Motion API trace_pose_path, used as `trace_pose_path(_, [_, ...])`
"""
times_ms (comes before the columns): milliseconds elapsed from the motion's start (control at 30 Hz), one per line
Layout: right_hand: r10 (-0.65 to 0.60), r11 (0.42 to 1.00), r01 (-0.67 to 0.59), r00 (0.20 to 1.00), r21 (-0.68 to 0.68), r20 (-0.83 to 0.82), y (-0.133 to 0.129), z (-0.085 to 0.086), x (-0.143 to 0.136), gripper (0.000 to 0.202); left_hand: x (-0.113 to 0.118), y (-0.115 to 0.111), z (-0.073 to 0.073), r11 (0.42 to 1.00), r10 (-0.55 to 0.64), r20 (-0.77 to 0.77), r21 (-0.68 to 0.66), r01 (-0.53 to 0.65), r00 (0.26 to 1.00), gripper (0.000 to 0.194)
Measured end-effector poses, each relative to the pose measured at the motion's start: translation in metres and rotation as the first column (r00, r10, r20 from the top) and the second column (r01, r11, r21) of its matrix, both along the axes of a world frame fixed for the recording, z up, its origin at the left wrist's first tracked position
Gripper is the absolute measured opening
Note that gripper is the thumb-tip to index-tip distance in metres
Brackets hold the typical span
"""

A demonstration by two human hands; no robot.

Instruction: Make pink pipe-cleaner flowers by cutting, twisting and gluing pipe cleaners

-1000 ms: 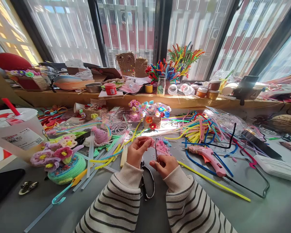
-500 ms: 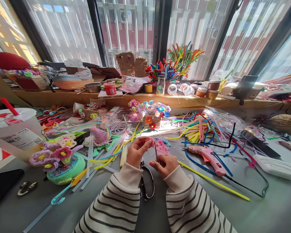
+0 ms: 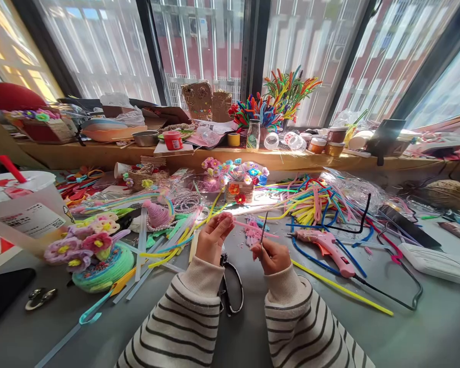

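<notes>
Here, in the head view, the left hand [image 3: 211, 239] pinches a small pink fuzzy piece [image 3: 225, 216] at its fingertips, above the counter [image 3: 245, 337]. Apart from it, the right hand [image 3: 273, 255] grips what seems to be scissors [image 3: 264, 230], blades pointing up. Pink clippings [image 3: 253, 236] lie beyond the hands, and a pink glue gun [image 3: 325, 248] rests to the right.

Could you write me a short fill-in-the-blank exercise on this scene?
The left hand pinches a small piece coloured ____. The right hand holds a slim metal tool, and its sleeve has dark ____. The straw in the cup is ____. The long strand beside that sleeve is ____.

Missing words: pink; stripes; red; yellow.
</notes>
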State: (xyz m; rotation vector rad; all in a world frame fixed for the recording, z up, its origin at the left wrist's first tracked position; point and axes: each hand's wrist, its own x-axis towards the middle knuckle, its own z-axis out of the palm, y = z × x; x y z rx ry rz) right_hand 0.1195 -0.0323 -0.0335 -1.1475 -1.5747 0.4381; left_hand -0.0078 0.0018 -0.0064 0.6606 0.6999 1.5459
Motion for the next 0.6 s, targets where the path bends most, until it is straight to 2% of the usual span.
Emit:
trace_pose_path(133, [-0.119, 0.993, 0.113, 0.976, -0.042, -0.182, 0.0008, -0.0004, 0.0036, 0.047, -0.0016, -0.0007, 0.0002, 1.000, -0.020, 0.047, 0.011, 0.020, 0.999, 0.017])
trace_pose_path(200, [-0.179, 0.982, 0.162, 0.964, -0.101, -0.195, 0.0027, -0.0019, 0.0041, 0.046, -0.0014, -0.0007, 0.0004, 1.000, -0.002, 0.009, -0.009, 0.002, 1.000, 0.019])
trace_pose_path(267, [-0.188, 0.976, 0.164, 0.966, -0.142, -0.179, 0.0039, -0.0024, 0.0037, 0.047, -0.0009, -0.0002, 0.0002, 0.999, 0.033, -0.046, -0.024, -0.034, 0.998, 0.021])
trace_pose_path(400, [-0.107, 0.979, 0.086, 0.989, -0.183, -0.106, 0.0029, -0.0009, 0.0015, 0.050, 0.0007, 0.0005, -0.0010, 0.998, 0.052, -0.137, -0.022, -0.055, 0.989, 0.020])
trace_pose_path(500, [0.004, 0.982, 0.008, 0.998, -0.188, 0.061, 0.0015, -0.0007, -0.0014, 0.051, 0.0019, -0.0007, -0.0013, 0.999, 0.027, -0.208, -0.020, -0.032, 0.978, 0.018])
trace_pose_path(600, [0.097, 0.974, -0.050, 0.974, -0.221, 0.204, 0.0011, -0.0014, -0.0049, 0.050, 0.0029, -0.0023, -0.0008, 1.000, 0.010, -0.267, -0.012, -0.013, 0.964, 0.017])
